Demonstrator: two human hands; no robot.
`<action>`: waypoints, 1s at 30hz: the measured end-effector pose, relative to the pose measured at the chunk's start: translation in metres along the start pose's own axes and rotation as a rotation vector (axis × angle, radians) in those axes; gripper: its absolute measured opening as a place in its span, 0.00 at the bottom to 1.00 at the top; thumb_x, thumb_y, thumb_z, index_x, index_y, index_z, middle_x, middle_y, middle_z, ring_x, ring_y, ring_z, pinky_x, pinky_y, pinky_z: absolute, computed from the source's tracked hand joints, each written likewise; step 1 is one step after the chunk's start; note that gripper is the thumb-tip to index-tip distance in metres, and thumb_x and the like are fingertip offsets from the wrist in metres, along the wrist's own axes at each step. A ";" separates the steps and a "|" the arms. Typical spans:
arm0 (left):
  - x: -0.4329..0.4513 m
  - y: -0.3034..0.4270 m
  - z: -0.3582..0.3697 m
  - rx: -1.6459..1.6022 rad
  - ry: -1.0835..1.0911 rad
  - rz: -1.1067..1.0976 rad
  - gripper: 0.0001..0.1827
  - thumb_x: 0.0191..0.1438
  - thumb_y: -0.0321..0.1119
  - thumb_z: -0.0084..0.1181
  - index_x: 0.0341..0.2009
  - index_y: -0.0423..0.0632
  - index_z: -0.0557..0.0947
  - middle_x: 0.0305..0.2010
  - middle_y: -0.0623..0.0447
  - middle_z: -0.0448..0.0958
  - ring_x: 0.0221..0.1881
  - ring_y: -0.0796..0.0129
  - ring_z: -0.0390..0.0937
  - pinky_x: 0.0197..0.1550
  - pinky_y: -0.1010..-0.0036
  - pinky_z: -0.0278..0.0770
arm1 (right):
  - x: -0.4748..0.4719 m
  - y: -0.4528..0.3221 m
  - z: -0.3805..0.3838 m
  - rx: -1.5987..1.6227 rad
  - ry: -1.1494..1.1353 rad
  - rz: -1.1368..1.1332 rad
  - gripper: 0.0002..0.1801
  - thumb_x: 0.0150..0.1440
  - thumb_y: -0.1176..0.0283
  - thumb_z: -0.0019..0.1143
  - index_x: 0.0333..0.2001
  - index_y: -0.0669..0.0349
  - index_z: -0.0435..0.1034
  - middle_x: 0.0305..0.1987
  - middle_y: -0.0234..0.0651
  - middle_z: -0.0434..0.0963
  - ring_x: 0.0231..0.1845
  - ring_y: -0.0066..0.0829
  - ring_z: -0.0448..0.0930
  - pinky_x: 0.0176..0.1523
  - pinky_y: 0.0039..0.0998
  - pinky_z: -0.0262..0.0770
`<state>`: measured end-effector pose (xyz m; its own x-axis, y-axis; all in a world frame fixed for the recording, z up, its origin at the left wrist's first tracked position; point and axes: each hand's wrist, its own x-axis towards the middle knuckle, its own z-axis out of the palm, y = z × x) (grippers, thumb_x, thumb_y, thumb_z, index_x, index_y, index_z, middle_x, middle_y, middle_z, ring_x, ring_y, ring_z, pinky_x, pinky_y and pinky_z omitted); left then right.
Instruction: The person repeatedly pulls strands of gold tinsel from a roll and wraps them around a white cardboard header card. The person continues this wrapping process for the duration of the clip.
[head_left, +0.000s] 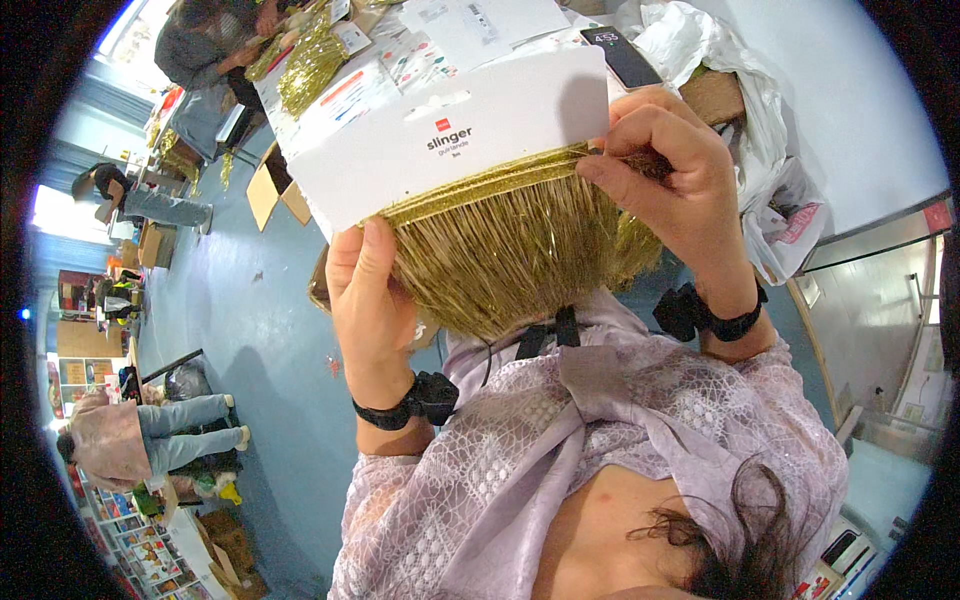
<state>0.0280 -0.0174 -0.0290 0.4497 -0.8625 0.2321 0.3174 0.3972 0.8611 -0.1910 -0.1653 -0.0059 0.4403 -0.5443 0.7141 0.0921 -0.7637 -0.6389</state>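
A gold tinsel fringe garland (502, 247) hangs folded in flat layers below a white header card (450, 127) that bears printing and a hanger slot. My left hand (371, 300) pinches the left end of the folded band at the card's lower corner, thumb on top. At the band's right end, my right hand (667, 165) grips the gold strips between thumb and fingers, beside the card's edge. The loose fringe points down towards my body. Both hands hold it above the near side of a table.
The table bears a smartphone (622, 58), white printed cards (480, 26), more gold tinsel (311, 71) and a white plastic bag (720, 45) at the right. A co-worker (202, 45) handles things at the far left side. Two other people stand farther left, near open cardboard boxes (262, 191).
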 end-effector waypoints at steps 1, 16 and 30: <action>0.001 -0.001 0.003 -0.083 0.007 -0.008 0.17 0.62 0.37 0.46 0.50 0.38 0.73 0.50 0.43 0.75 0.49 0.59 0.75 0.50 0.64 0.74 | 0.001 -0.001 0.000 -0.074 -0.005 -0.042 0.10 0.46 0.74 0.67 0.26 0.64 0.70 0.25 0.30 0.71 0.21 0.22 0.68 0.25 0.22 0.63; -0.003 -0.011 0.010 0.042 0.014 0.094 0.17 0.63 0.40 0.44 0.47 0.39 0.74 0.48 0.46 0.76 0.47 0.63 0.75 0.49 0.68 0.73 | 0.002 -0.023 -0.010 -0.138 -0.062 -0.032 0.11 0.47 0.71 0.67 0.26 0.64 0.72 0.23 0.33 0.72 0.22 0.25 0.73 0.27 0.24 0.67; 0.006 0.011 0.014 0.165 0.158 0.263 0.12 0.61 0.38 0.50 0.43 0.42 0.76 0.44 0.50 0.77 0.43 0.69 0.75 0.45 0.73 0.73 | 0.004 0.005 -0.027 -0.099 -0.123 -0.254 0.05 0.48 0.78 0.63 0.28 0.63 0.72 0.39 0.34 0.71 0.36 0.22 0.74 0.37 0.21 0.67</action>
<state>0.0226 -0.0231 -0.0117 0.6263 -0.6730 0.3936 0.0402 0.5321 0.8458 -0.2127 -0.1804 0.0011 0.5199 -0.2902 0.8034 0.1278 -0.9035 -0.4090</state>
